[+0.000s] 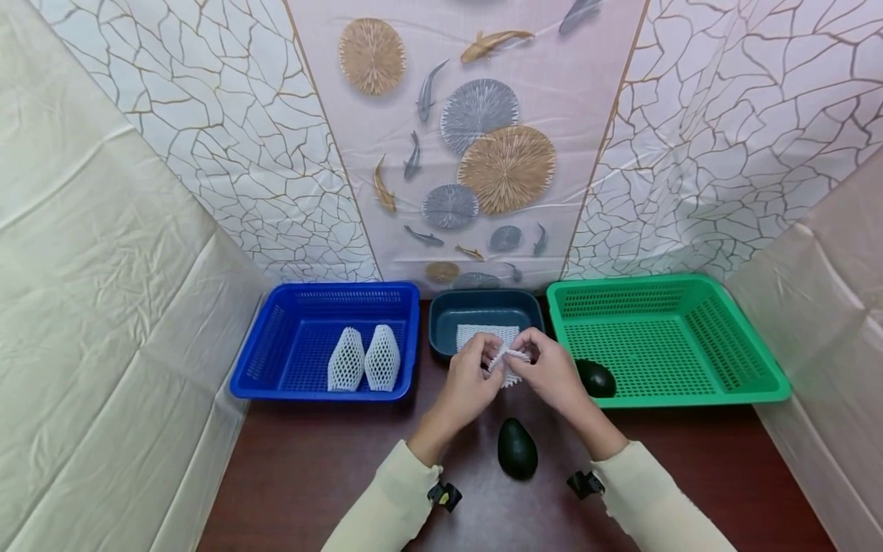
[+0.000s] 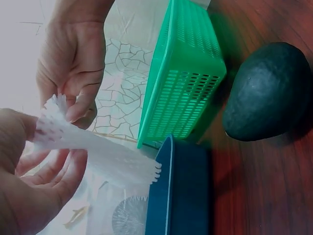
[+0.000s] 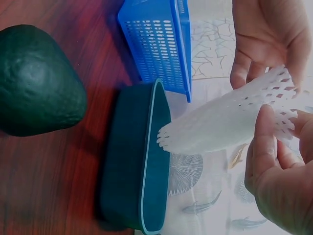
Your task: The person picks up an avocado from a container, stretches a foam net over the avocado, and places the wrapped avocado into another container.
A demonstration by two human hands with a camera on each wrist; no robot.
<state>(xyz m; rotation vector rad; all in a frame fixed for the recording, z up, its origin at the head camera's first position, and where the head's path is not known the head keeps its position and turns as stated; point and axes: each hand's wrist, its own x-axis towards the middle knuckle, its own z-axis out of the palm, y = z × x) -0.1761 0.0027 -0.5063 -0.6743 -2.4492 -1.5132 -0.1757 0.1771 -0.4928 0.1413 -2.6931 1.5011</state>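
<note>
Blue basket: blue rectangular basket of perforated plastic (image 1: pixel 276 337), set on the dark red-brown wood-grain table (image 1: pixel 297 468).
Net pair: left white foam-net sleeve (image 1: pixel 346 360) and right white foam-net sleeve (image 1: pixel 382 359) seen side by side in the blue basket, both bulged, dark showing through the mesh.
Left hand: left hand (image 1: pixel 476 376) closed in a pinch on the held net, fingers and thumb bent at its upper end; cream cuff, with a small black device (image 1: pixel 444 496) worn at the wrist.
Teal tray: dark teal oblong tray with rounded corners (image 1: pixel 444 316), placed between the two baskets; a flat white foam net (image 1: pixel 469 334) is contained in it, partly hidden by the hands.
Held net: white foam-net tube (image 2: pixel 105 154), gripped by both hands at one end, above the table at the tray's near side; contact with the tray cannot be told.
Table avocado: dark green pear-shaped avocado (image 1: pixel 517 450), laid on the table between the forearms, untouched.
Right hand: right hand (image 1: pixel 554 369), net edge pinched between thumb and fingers.
Green basket: bright green rectangular perforated plastic basket (image 1: pixel 655 337); a second dark green avocado (image 1: pixel 597 378) is held in its near left corner, partly covered by the right hand.
</note>
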